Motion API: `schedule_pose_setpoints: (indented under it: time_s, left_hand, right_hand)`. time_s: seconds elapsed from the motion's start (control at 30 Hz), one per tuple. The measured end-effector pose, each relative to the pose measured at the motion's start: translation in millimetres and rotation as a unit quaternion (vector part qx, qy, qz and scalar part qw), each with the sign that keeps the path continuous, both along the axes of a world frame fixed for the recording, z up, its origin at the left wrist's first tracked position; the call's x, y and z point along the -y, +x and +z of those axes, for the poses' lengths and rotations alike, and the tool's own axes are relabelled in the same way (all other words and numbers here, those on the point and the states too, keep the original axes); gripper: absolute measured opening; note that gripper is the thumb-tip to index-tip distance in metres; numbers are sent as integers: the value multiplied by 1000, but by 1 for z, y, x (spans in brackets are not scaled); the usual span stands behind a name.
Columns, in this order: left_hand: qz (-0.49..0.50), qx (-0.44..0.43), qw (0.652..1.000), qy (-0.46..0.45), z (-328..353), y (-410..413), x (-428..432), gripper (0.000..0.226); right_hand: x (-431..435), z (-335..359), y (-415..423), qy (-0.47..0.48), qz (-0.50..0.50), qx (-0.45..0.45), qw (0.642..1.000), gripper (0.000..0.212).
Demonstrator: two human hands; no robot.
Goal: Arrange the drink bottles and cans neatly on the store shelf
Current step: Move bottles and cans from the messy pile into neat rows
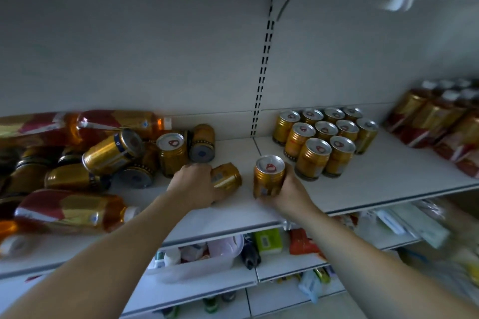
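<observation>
Gold cans (324, 137) with silver tops and red tabs stand far right; amber bottles (70, 208) wear red-and-gold labels on the white shelf (388, 176).

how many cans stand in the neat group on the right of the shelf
10: four in the back row, four in the middle row, two in the front row. The can in the right hand is not counted; none look hidden.

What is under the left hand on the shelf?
A lying can, gold, is gripped by the left hand. The hand covers its left end, so that end cannot be seen. The right hand holds an upright can beside it.
</observation>
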State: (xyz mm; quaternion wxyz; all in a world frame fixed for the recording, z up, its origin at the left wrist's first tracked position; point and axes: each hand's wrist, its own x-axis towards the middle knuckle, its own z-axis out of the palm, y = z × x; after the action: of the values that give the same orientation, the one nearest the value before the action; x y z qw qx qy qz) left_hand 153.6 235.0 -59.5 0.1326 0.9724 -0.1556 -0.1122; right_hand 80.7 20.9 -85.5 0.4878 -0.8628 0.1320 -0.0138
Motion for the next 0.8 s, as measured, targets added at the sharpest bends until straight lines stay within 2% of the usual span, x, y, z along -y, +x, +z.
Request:
schedule_pose_setpoints:
  time_s: [0.1,0.17,0.23,0.33,0.43,0.6,0.8]
  left_hand:
    - [61,-55,987,-141,-6,-7,0,40]
    - [84,-79,964,-241,-10,-15,11,36]
    - [90,-107,938,-319,-12,-25,30,41]
    - [61,-139,911,-384,-14,-37,64,49]
    - [35,-142,900,-411,-13,-54,95,51]
    - [-25,-102,918,-381,-10,-83,151,57]
    - [-6,-56,925,-377,-24,-106,240,68]
  right_hand:
    - [3,-3,-13,24,-28,15,999,81]
    - [7,-4,-21,26,-56,25,998,78]
    - [14,-3,-31,27,-79,30,996,79]
    - [35,3,-50,22,-112,31,993,75]
    - [66,11,-71,14,-143,37,989,77]
    - [127,21,-89,14,-166,58,984,82]
    - [218,12,-83,-3,-128,78,989,87]
